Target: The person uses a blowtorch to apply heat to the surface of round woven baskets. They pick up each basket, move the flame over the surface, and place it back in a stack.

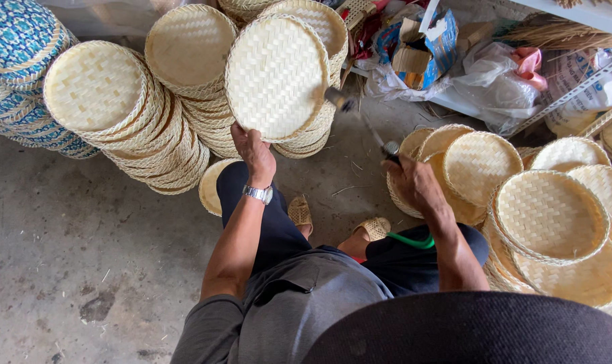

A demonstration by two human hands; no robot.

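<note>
Setting: bare concrete floor (pixel 70 249) of a workshop, strewn with straw bits, crowded with woven goods. Item held: one round woven bamboo tray (pixel 276 76), pale, flat-bottomed with a bound rim, raised upright ahead of the person. Left hand (pixel 254 152): arm extended forward, wristwatch (pixel 258 194) on the wrist, fingers closed on the tray's lower rim, so the tray stands directly above that hand. Right hand (pixel 414 183): forearm angled out to the side, fist wrapped around the handle of a slender tool (pixel 363 125) whose blurred tip points up toward the tray's right edge; its kind cannot be told. A green hose (pixel 411 240) runs beneath that wrist. Behind and left of the left hand: leaning stacks of plain trays (pixel 117 108), with blue-patterned trays (pixel 16 47) beyond them. Right of the right hand: a looser heap of similar trays (pixel 548 216). Beyond: plastic bags and a cardboard box (pixel 420 47). Progress, as judged: many trays sit on each side and only one is in hand, so the work looks mid-batch; which pile is treated cannot be told.
</note>
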